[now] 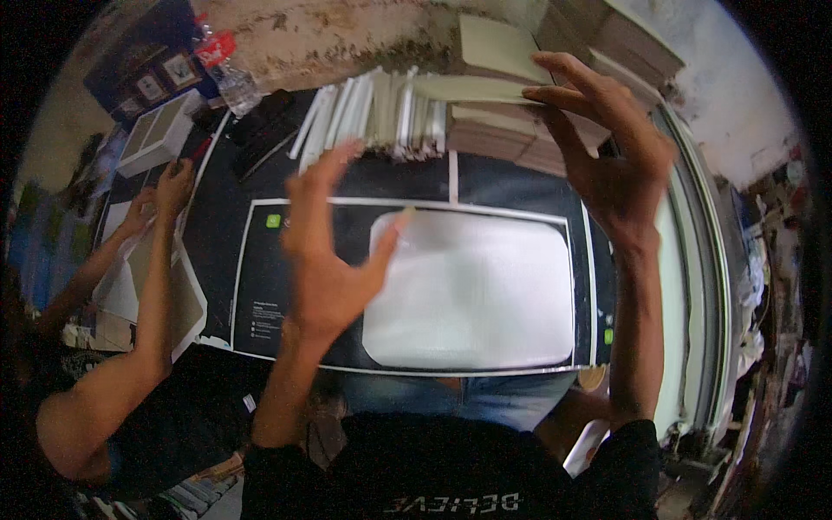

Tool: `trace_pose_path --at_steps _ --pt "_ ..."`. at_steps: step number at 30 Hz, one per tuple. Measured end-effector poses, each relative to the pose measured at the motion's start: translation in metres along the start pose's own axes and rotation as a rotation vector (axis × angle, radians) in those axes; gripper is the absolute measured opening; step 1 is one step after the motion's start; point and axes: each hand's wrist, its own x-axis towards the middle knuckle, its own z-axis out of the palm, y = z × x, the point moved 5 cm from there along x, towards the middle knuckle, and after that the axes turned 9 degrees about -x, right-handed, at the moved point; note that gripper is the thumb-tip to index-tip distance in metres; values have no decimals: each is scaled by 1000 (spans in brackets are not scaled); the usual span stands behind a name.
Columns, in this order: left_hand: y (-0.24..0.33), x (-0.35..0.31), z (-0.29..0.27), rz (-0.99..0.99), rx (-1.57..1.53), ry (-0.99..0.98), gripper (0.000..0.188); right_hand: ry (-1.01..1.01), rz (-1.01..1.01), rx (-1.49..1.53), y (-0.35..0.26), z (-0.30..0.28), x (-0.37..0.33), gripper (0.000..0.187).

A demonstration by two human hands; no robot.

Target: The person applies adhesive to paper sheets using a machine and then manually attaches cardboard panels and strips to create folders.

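Fingers apart and a little blurred, my left hand (325, 269) is raised over a black printed sheet (269, 303) and holds nothing. A shiny white panel (468, 290) with rounded corners takes up much of that sheet. Farther off to the right, my right hand (611, 147) reaches over a stack of greyish boards (503, 139). Its fingertips are at the edge of a thin pale board (481, 89), which looks tilted up off the stack and seems gripped there. The board's far end is hard to make out against the white strips.
A bundle of white strips (373, 108) lies at the back, near a clear bottle (230, 74) with a red label. At left a co-worker's hands (160, 195) work over a white box piece (186, 299). More boards (607, 43) are stacked by the wall.
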Motion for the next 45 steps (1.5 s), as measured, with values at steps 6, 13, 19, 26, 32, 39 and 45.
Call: trace_pose_path --at_steps 6,13,19,26,32,39,45 --pt "-18 -38 -3 -199 -137 -221 68 -14 1 204 -30 -32 -47 46" --pt "-37 -95 40 -773 -507 -22 60 -778 1014 676 -44 27 -184 54" --pt "-43 -133 63 -712 -355 -28 77 -902 1257 738 -58 52 -230 23" --pt "-37 -142 58 -621 21 -273 96 -956 1115 551 -60 53 -232 24" --pt "-39 -146 57 -574 85 -315 101 -974 1096 494 -61 60 -238 27" --pt "-46 -154 61 -601 138 -387 103 -1007 1105 461 -63 63 -242 24" --pt "-49 -157 61 -605 132 -388 104 -996 1086 495 -64 64 -243 23"
